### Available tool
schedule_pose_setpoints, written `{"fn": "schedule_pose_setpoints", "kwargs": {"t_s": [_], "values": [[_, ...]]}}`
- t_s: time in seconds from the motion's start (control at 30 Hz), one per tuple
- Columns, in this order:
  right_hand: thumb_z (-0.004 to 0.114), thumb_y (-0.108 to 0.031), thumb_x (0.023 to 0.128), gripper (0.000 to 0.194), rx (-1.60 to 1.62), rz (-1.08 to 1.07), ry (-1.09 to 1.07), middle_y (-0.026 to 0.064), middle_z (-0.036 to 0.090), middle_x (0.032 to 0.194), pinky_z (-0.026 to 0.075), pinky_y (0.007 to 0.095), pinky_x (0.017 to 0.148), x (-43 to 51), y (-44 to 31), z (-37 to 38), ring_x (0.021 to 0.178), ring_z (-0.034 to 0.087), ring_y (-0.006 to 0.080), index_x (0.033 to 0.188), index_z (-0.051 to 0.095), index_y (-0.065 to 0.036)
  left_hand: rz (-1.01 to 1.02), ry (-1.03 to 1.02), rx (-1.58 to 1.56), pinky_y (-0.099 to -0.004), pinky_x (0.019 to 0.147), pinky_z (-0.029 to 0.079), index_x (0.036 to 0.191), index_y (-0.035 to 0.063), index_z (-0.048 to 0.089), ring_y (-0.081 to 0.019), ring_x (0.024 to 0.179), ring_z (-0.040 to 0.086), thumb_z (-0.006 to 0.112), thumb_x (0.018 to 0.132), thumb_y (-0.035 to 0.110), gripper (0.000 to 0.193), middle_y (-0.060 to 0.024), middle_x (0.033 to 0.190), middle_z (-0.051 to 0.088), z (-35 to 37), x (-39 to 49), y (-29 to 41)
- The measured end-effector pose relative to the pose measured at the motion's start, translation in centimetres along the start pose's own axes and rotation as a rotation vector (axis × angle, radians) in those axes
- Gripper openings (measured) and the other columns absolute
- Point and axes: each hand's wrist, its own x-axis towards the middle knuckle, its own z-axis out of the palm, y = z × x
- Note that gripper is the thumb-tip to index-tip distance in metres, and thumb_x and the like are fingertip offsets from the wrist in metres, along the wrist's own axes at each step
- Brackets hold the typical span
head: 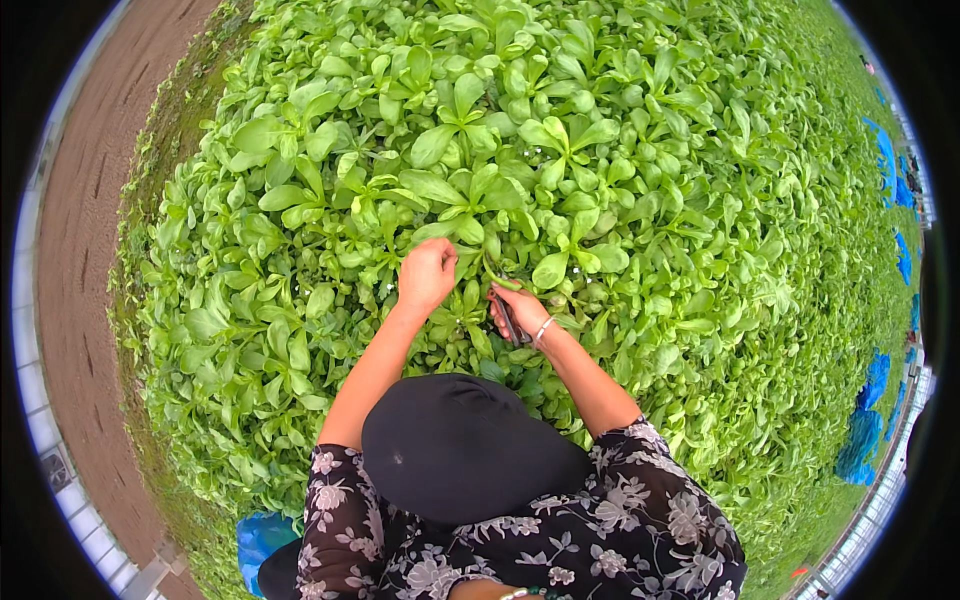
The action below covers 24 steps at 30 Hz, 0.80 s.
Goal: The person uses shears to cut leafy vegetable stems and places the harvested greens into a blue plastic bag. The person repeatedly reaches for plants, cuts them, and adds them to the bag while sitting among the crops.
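Both my hands are low among leafy green plants (457, 127) with broad, rounded leaves. My right hand (526, 309) grips a small dark hand tool (511, 324) with a reddish part, which looks like pruning shears. A curved green stem or pod (502, 280) lies at its thumb. The tool's tip is lost among the leaves. My left hand (426, 274) is to the left, fingers curled inward beside a large leafy rosette (471, 199). Whether a stem is pinched in it is hidden by the back of the hand. A pale bracelet (544, 330) circles my right wrist.
A black cap (465, 450) and floral sleeves (337, 510) cover the lower middle. Bare brown soil (90, 300) runs along the left, beside a pale wall (30, 375). Blue plastic sheets or bags (862, 442) lie at the far right, and a blue bag (262, 544) sits lower left.
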Motion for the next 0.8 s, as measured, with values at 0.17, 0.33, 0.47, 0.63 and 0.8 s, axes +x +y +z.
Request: {"fn": "schedule_pose_setpoints", "kwargs": {"t_s": [0.17,0.33,0.47,0.63,0.8], "values": [[0.045,-0.053,0.091,0.055,-0.014,0.068,-0.088,0.0179,0.066,0.084,0.056,0.0353,0.058,0.6,0.6,-0.7,0.069,0.068,0.0274,0.098,0.055,0.0,0.055,0.012,-0.072,-0.0352,0.064,0.048,0.1,0.0041,0.06,-0.0251,0.074,0.061,0.072,0.075,0.02,0.032,-0.0104,0.089,0.062,-1.6,-0.9,0.1],[0.047,-0.054,0.089,0.058,-0.032,0.12,-0.132,0.0213,0.065,0.09,0.057,0.0388,0.063,1.2,-0.5,-1.0,0.075,0.068,0.0304,0.101,0.054,0.002,0.212,-0.027,0.416,-0.0412,0.079,0.045,0.103,0.0014,0.061,-0.0316,0.089,0.057,0.071,0.072,0.027,0.042,-0.0139,0.091,0.06,-0.6,0.7,2.4],[0.046,-0.055,0.089,0.057,-0.033,0.191,-0.182,0.0203,0.065,0.089,0.057,0.0373,0.062,-0.5,-0.6,-1.6,0.075,0.068,0.0302,0.098,0.055,0.001,0.096,-0.018,0.262,-0.0417,0.077,0.045,0.086,0.0034,0.066,-0.0308,0.087,0.058,0.065,0.072,0.015,0.018,-0.0108,0.083,0.061,0.3,1.5,1.2],[0.043,-0.054,0.091,0.053,-0.119,0.03,-0.051,0.0078,0.062,0.07,0.05,0.0279,0.051,0.1,-1.4,-0.1,0.057,0.063,0.0193,0.082,0.056,-0.004,0.221,-0.02,0.099,-0.0412,0.077,0.045,0.075,0.0062,0.068,-0.0309,0.084,0.058,0.063,0.074,0.011,0.007,-0.0106,0.081,0.061,0.1,1.5,0.3],[0.049,-0.045,0.093,0.041,0.02,-0.031,-0.048,0.0034,0.053,0.062,0.041,0.0278,0.037,0.3,-1.7,0.7,0.043,0.048,0.0137,0.081,0.052,-0.006,0.042,-0.022,-0.027,-0.0394,0.068,0.046,0.103,0.0024,0.059,-0.0305,0.075,0.057,0.066,0.076,0.005,0.028,-0.0129,0.083,0.058,-2.7,2.2,1.2]]}}
